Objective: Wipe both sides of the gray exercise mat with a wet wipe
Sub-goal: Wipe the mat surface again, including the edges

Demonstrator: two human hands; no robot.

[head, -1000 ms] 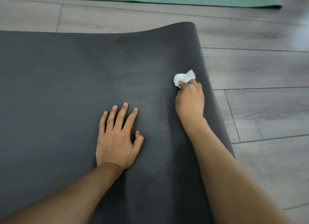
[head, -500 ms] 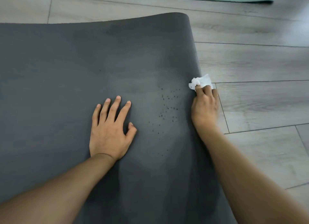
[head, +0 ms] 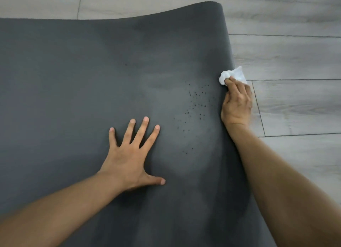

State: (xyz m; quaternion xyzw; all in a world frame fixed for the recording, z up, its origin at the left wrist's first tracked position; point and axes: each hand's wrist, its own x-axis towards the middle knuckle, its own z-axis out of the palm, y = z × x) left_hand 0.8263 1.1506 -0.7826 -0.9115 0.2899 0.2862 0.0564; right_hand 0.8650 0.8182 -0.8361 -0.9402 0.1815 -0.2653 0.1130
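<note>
The dark gray exercise mat (head: 73,80) lies flat on the floor and fills most of the head view; its far right corner curls up slightly. My left hand (head: 132,156) presses flat on the mat with fingers spread. My right hand (head: 237,102) sits at the mat's right edge and grips a crumpled white wet wipe (head: 232,76), which pokes out beyond the fingertips, at the mat's edge. A scatter of small dark droplets (head: 197,106) marks the mat just left of the right hand.
Gray wood-look plank flooring (head: 295,62) surrounds the mat on the right and at the back. Both forearms reach in from the bottom of the view.
My right hand slid the wipe rightward from on the mat to its right edge. Dark droplets appeared on the mat. My left hand spread its fingers wider.
</note>
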